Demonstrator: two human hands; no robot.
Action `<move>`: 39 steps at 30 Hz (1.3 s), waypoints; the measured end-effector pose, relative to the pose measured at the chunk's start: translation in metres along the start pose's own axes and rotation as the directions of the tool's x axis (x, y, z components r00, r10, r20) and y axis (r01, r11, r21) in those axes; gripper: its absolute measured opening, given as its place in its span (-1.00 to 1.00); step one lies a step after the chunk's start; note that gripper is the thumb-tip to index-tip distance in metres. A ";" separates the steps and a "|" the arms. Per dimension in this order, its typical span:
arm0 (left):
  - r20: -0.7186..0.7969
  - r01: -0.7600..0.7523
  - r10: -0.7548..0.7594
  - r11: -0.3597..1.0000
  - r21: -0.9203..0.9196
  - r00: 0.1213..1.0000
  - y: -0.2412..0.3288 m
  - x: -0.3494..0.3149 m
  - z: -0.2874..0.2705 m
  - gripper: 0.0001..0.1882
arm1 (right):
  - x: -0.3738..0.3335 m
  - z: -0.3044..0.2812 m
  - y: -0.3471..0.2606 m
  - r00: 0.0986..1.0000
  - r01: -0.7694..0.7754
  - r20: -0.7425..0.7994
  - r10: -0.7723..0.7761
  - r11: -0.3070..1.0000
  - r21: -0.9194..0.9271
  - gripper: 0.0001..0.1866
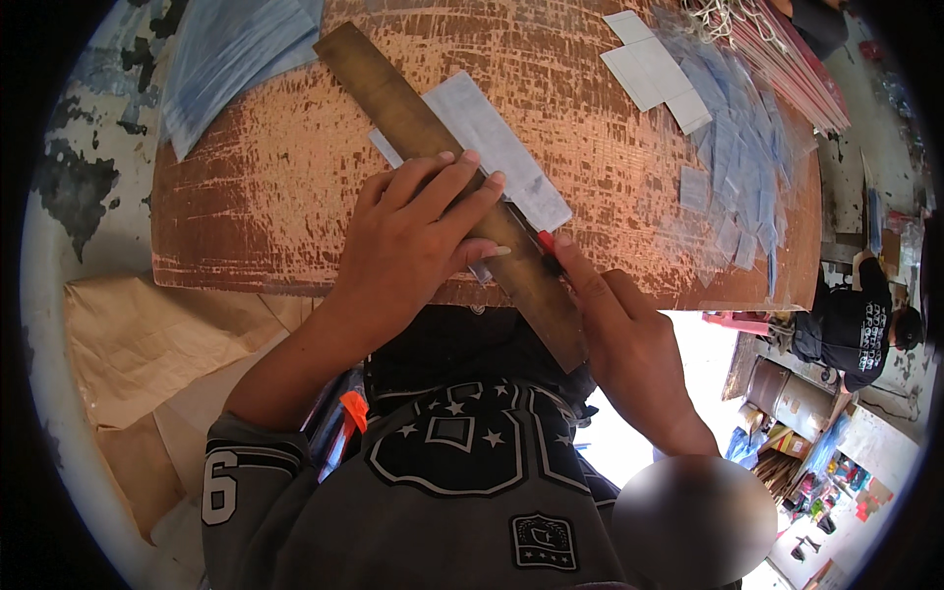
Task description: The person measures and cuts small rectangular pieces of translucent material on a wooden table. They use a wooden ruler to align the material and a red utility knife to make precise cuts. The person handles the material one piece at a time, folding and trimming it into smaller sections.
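A long brass-coloured straightedge (pixel 393 93) lies at a slant over a pale, translucent rectangular sheet (pixel 497 138) on the table. My left hand (pixel 418 221) is spread on top of the straightedge, fingertips pressing near its far edge and the thumb apart, toward me. Closed around a red-handled cutter (pixel 548 241), my right hand (pixel 624 329) rests by the lower right end of the straightedge. The cutter's thin dark blade runs along the straightedge's side, next to the sheet. Most of the cutter's handle is hidden by my fingers.
The worn brown table (pixel 256 216) ends just before my body. Blue plastic sheets (pixel 231 59) lie far left. Clear-blue plastic pieces (pixel 737 157) and white cards (pixel 654 74) spread at the right, near pink strips (pixel 787 74). Another person (pixel 855 329) is beyond the right edge.
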State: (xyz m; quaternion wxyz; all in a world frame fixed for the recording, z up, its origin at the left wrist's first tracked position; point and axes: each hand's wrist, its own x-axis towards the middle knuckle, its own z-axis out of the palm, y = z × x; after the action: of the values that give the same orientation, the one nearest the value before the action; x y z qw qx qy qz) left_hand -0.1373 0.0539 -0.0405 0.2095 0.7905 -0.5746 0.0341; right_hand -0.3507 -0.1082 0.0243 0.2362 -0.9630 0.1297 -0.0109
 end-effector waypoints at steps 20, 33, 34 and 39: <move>0.030 -0.009 0.008 0.999 0.053 1.000 0.002 0.001 -0.002 -0.32 | 0.002 -0.021 -0.004 0.977 -0.022 0.210 0.024 1.000 -0.009 -0.12; 0.022 -0.012 0.011 0.999 0.040 1.000 0.001 0.001 -0.002 -0.33 | -0.015 -0.018 0.002 0.980 0.010 0.197 -0.007 1.000 -0.012 -0.06; 0.022 -0.014 0.013 0.999 0.040 1.000 0.001 0.001 -0.002 -0.33 | -0.016 -0.018 0.003 0.980 0.010 0.199 -0.008 1.000 -0.010 -0.06; 0.025 -0.015 0.013 0.999 0.051 1.000 0.002 0.001 -0.001 -0.33 | -0.032 -0.024 0.004 0.965 -0.057 0.256 0.063 0.998 -0.028 -0.09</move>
State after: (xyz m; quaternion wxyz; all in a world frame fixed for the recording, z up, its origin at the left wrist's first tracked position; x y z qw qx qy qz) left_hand -0.1382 0.0531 -0.0387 0.1821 0.7919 -0.5815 0.0405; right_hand -0.3849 -0.1136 0.0449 0.2415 -0.9542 0.1272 0.1224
